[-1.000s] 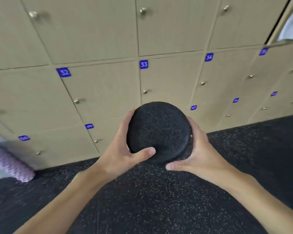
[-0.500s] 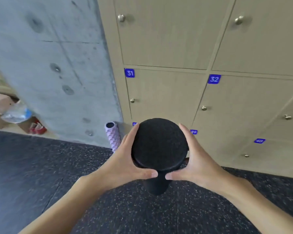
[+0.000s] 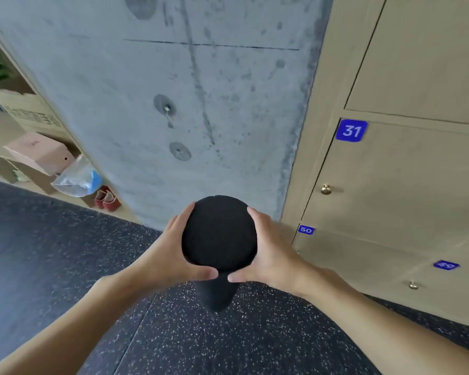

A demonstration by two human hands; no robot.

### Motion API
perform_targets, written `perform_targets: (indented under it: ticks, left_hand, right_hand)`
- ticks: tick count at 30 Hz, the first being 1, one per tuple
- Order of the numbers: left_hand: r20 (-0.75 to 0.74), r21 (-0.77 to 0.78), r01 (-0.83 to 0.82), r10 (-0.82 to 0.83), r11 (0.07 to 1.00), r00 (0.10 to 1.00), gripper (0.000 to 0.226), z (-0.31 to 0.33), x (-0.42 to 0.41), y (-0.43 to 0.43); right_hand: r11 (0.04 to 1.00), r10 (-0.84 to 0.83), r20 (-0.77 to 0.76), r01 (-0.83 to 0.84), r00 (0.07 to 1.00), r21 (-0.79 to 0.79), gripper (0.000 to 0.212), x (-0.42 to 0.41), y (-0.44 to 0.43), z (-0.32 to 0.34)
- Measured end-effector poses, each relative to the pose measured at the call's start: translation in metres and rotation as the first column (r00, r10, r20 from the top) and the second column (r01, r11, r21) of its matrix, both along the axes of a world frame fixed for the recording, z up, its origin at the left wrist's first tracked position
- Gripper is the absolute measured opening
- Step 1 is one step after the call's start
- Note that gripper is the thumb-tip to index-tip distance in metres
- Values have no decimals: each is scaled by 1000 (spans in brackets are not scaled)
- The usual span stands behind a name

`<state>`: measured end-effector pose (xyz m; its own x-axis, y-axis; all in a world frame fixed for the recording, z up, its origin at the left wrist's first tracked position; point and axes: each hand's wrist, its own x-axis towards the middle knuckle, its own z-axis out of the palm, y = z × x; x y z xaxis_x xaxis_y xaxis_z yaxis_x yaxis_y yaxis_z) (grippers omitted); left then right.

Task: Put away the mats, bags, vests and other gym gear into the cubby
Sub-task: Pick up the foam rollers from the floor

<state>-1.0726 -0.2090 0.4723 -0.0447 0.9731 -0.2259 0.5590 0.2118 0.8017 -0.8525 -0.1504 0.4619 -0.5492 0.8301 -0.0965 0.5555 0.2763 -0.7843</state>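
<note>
Three blue number tags [image 3: 351, 130] sit on the beige locker doors [image 3: 406, 180]. At about two o'clock one reads "31" in white, at a door's upper left corner. Lower, near three o'clock, a smaller tag [image 3: 306, 229] reads "50". Further right and down, another [image 3: 446, 265] looks like "49", though blurred. At nine o'clock, a cardboard box [image 3: 25, 109] carries print too smeared to read.

You face a grey concrete pillar [image 3: 201, 104] straight ahead, beige locker doors [image 3: 406, 185] to its right with blue number plates 31 [image 3: 351, 130], 50 [image 3: 306, 230] and 49 [image 3: 446, 265], a pink box [image 3: 38, 151], clear plastic bag [image 3: 76, 178] and red shoes [image 3: 106, 198] far left, dark speckled rubber floor [image 3: 52, 253] near you.
</note>
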Motion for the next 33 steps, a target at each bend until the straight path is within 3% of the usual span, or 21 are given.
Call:
perform_targets:
  ticks: [9,17,29,33]
  left_hand:
    - [57,-10,53,-52,999,997,134,-111,-119,127]
    - [56,-40,186,-184,982,981,130,-189,-153,197]
    - [46,-39,263,-261,964,964,126,-203,-155,228]
    - [24,-50,285,-284,957,958,130,-204,-155,229]
  right_hand:
    - [998,-16,207,30,978,-63,124,-123,119,-73]
    - [986,-94,346,135,934,-95,123,-157,167,-145]
    - [972,-177,385,222,906,-76,131,-156,183,-158]
    - [966,-185,333,233,925,-111,131,-152,184,-161]
